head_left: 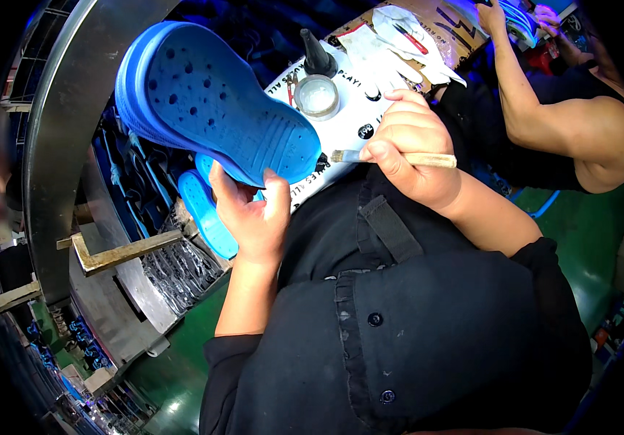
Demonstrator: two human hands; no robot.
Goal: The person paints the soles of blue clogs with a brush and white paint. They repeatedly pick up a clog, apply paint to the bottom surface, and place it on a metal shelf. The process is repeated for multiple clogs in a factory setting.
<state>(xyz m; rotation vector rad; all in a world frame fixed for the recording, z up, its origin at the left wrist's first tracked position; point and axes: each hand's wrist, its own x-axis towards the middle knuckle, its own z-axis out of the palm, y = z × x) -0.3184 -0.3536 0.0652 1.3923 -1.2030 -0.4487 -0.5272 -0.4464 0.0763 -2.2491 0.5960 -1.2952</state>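
- The left hand (254,221) pinches the lower edge of a blue perforated sole (214,101) between its fingers, held up at the white desk's (352,109) left.
- The right hand's (417,148) fingers pinch a brush (432,159), bristles just beside the sole's narrow end.
- A round jar (318,98) stands on the desk.

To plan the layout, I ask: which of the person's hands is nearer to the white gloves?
Right. The right hand, holding the brush, is just below the gloves in the picture. The left hand, holding the blue shoe, is farther away, to their lower left.
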